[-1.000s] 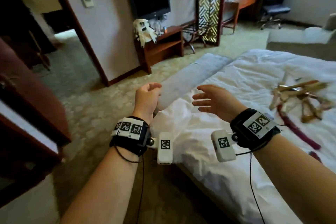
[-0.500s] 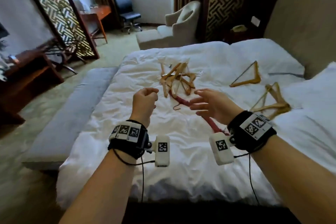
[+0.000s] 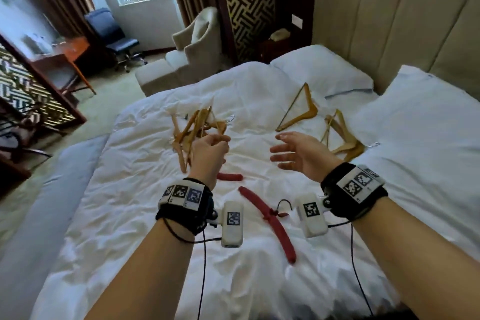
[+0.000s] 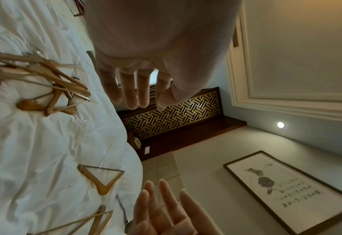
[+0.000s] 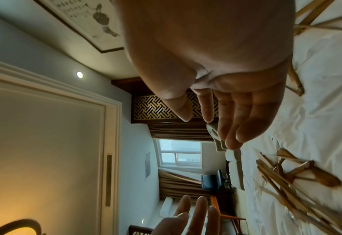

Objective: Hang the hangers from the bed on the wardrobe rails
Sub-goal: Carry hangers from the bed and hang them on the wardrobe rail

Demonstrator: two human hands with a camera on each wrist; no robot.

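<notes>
Reaching over white bed (image 3: 155,215) | tangled pale wooden hangers (image 3: 193,128) at 11 o'clock of left hand (image 3: 209,157), nearer | right hand (image 3: 298,156) spread, both empty, fingers relaxed.

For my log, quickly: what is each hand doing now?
Left hand: open, fingers loosely curled, holding nothing.
Right hand: open, fingers spread, holding nothing.

White bed cover (image 3: 145,189), centre frame: creased matt cloth. Pile of hangers (image 3: 193,130) above centre: smooth pale wood with thin metal hooks. Red hanger (image 3: 270,218) at lower centre: soft, matt padded covering. Headboard (image 3: 389,21), upper right: smooth padded panels.
</notes>
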